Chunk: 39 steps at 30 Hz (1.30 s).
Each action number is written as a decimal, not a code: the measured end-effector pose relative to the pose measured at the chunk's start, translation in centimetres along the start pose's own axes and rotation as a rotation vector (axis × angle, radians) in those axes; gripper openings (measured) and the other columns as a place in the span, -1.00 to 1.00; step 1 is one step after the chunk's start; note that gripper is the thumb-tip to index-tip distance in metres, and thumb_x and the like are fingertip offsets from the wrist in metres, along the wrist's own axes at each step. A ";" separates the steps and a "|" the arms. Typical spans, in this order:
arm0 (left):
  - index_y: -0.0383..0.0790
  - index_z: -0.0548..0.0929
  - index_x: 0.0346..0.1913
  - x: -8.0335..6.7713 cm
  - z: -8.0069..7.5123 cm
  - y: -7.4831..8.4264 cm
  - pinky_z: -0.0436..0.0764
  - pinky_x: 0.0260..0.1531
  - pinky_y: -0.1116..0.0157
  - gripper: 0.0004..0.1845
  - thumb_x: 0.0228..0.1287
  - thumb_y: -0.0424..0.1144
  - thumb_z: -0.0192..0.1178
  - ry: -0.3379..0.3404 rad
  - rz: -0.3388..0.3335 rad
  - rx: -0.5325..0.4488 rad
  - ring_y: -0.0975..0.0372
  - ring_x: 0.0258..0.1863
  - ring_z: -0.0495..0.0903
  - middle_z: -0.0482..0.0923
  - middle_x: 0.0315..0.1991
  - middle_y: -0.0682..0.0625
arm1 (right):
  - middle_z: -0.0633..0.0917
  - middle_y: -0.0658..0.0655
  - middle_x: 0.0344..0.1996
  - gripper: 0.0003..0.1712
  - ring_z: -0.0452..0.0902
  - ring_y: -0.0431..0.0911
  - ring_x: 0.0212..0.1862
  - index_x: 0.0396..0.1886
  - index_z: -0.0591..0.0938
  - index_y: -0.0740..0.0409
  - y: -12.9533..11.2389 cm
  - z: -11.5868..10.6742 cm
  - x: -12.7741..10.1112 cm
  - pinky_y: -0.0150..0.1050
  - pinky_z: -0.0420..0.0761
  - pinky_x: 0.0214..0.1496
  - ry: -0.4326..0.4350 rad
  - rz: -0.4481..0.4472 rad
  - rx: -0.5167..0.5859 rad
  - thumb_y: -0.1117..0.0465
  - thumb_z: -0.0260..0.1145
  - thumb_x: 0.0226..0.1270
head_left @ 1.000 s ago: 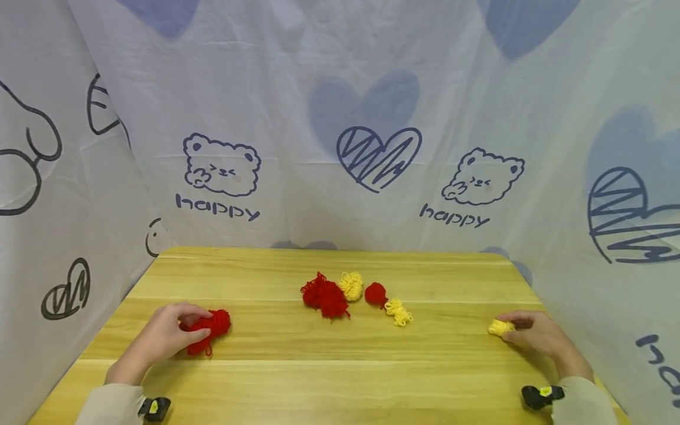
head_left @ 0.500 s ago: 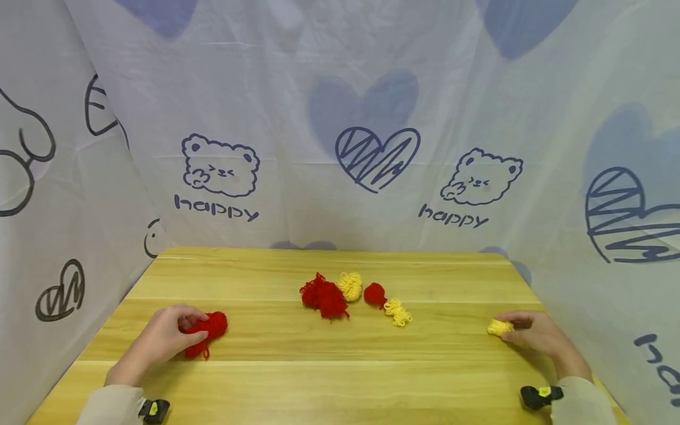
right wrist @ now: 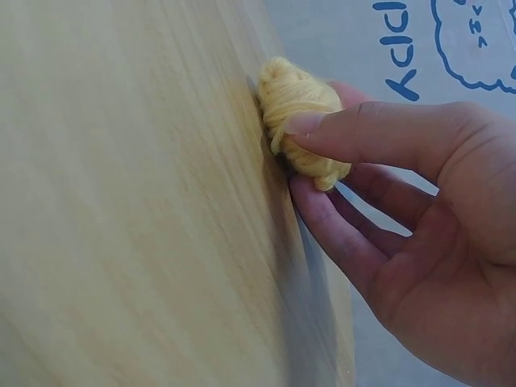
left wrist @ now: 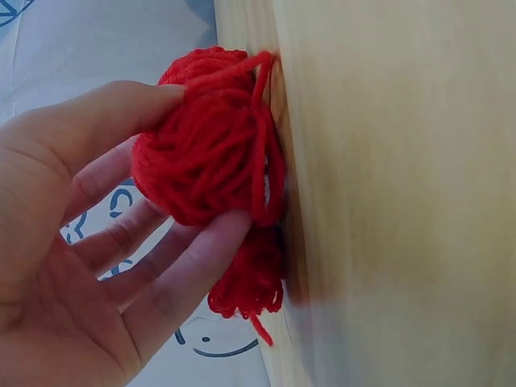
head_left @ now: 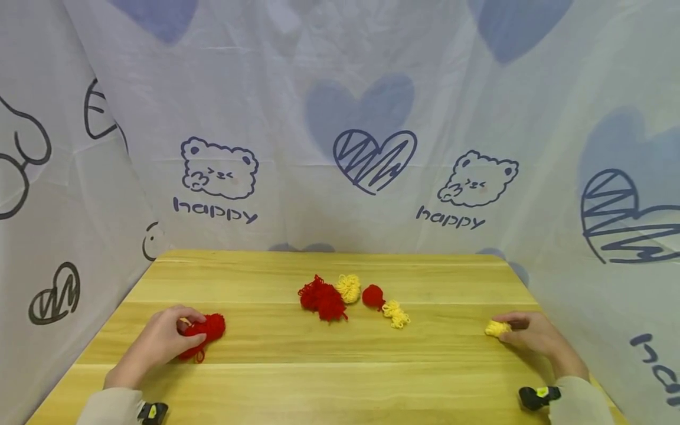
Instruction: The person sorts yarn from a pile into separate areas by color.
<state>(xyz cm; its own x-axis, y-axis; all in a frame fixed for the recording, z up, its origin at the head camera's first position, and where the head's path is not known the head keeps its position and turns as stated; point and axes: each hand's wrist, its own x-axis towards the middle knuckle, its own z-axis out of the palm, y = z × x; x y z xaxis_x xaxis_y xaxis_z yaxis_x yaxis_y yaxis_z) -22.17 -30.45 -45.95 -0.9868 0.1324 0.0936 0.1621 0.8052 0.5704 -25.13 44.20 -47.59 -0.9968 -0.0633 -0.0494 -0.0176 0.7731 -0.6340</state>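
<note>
A ball of red yarn with a loose strand sits on the table under my left hand. My left thumb and fingers pinch it from both sides. Just past it lies a second red yarn bundle with looped ends, close against the first. Over at the right side, my right hand pinches a small yellow yarn ball between thumb and fingers. That ball rests on or very near the tabletop; part of it is hidden behind the thumb.
Toward the back middle of the wooden table lie a tangled red yarn heap, a yellow yarn bundle, a red yarn ball and a looped yellow yarn piece. A printed white cloth hangs around the table.
The red yarn at my left hand has shifted slightly left and nearer to me. My right hand keeps its hold on the yellow ball. The head view has drifted a little.
</note>
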 end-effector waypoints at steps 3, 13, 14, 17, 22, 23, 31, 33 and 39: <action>-0.24 0.76 -0.07 0.0 0.0 0.0 0.59 -0.38 0.31 -0.67 0.14 -0.20 0.52 0.005 -0.018 0.005 0.18 -0.27 0.60 0.70 -0.09 -0.17 | 0.74 0.37 0.07 -0.48 0.62 -0.19 -0.01 0.15 0.69 0.37 0.0 0.0 0.1 -0.49 0.54 -0.08 -0.002 0.014 0.003 0.20 0.53 0.25; -0.23 0.75 -0.01 0.4 -0.5 0.9 0.50 -0.41 0.36 -0.59 0.17 -0.06 0.52 0.077 -0.005 0.035 0.24 -0.36 0.50 0.72 -0.10 -0.13 | 0.73 0.37 0.10 -0.47 0.64 -0.05 0.06 0.15 0.70 0.32 -0.1 -0.1 0.4 -0.35 0.57 -0.01 -0.010 0.046 -0.025 0.16 0.55 0.23; -0.22 0.75 0.00 0.5 -0.5 1.2 0.49 -0.42 0.36 -0.60 0.18 -0.06 0.51 0.086 0.006 0.029 0.25 -0.37 0.49 0.71 -0.10 -0.13 | 0.73 0.38 0.10 -0.47 0.64 -0.04 0.06 0.15 0.70 0.34 -0.1 -0.1 0.4 -0.33 0.57 -0.01 -0.014 0.037 -0.025 0.17 0.54 0.23; -0.23 0.75 0.00 0.9 -0.2 2.3 0.51 -0.44 0.38 -0.64 0.19 -0.14 0.51 0.110 0.052 -0.003 0.29 -0.40 0.50 0.72 -0.10 -0.14 | 0.73 0.36 0.09 -0.48 0.64 -0.10 0.04 0.14 0.71 0.32 -0.1 -0.1 0.4 -0.36 0.56 -0.01 -0.010 0.041 -0.020 0.18 0.55 0.21; -0.22 0.77 -0.04 1.9 1.0 4.4 0.52 -0.46 0.40 -0.72 0.20 -0.25 0.49 0.096 0.141 -0.074 0.35 -0.44 0.49 0.73 -0.11 -0.15 | 0.73 0.38 0.08 -0.49 0.62 -0.16 0.00 0.13 0.71 0.35 -0.2 0.0 0.4 -0.44 0.55 -0.07 -0.007 0.028 -0.006 0.21 0.55 0.20; -0.21 0.77 -0.06 2.1 1.3 4.9 0.52 -0.47 0.40 -0.74 0.21 -0.25 0.48 0.085 0.155 -0.088 0.35 -0.44 0.49 0.73 -0.11 -0.15 | 0.73 0.39 0.08 -0.49 0.62 -0.15 -0.01 0.13 0.71 0.36 -0.3 0.0 0.3 -0.45 0.55 -0.08 -0.004 0.027 -0.004 0.22 0.54 0.20; -0.15 0.78 -0.11 4.0 3.8 7.8 0.54 -0.41 0.41 -0.79 0.19 -0.28 0.49 0.023 0.252 -0.102 0.33 -0.42 0.50 0.75 -0.14 -0.10 | 0.73 0.38 0.09 -0.48 0.62 -0.15 0.00 0.15 0.70 0.35 -0.1 0.2 0.4 -0.49 0.53 -0.09 -0.004 0.042 0.005 0.22 0.54 0.22; -0.16 0.78 -0.11 4.4 4.4 8.5 0.55 -0.41 0.42 -0.78 0.18 -0.29 0.49 0.014 0.272 -0.101 0.33 -0.44 0.49 0.74 -0.15 -0.10 | 0.72 0.38 0.11 -0.47 0.61 -0.17 0.00 0.15 0.70 0.34 -0.1 0.2 0.2 -0.48 0.53 -0.08 -0.007 0.042 0.008 0.20 0.54 0.22; -0.13 0.79 -0.11 5.2 5.4 10.4 0.57 -0.37 0.43 -0.79 0.18 -0.29 0.49 -0.006 0.325 -0.091 0.35 -0.47 0.47 0.75 -0.17 -0.11 | 0.70 0.39 0.15 -0.45 0.61 -0.11 0.05 0.17 0.70 0.31 -0.2 -0.1 0.1 -0.38 0.54 -0.02 -0.014 0.065 0.002 0.14 0.55 0.23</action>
<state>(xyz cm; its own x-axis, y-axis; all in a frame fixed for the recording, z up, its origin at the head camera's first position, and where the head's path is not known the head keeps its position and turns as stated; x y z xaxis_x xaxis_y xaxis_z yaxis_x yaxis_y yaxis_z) -25.61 -18.25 -43.99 -0.8833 0.3773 0.2783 0.4676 0.6655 0.5817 -25.27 44.11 -47.41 -0.9946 -0.0213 -0.1012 0.0475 0.7749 -0.6303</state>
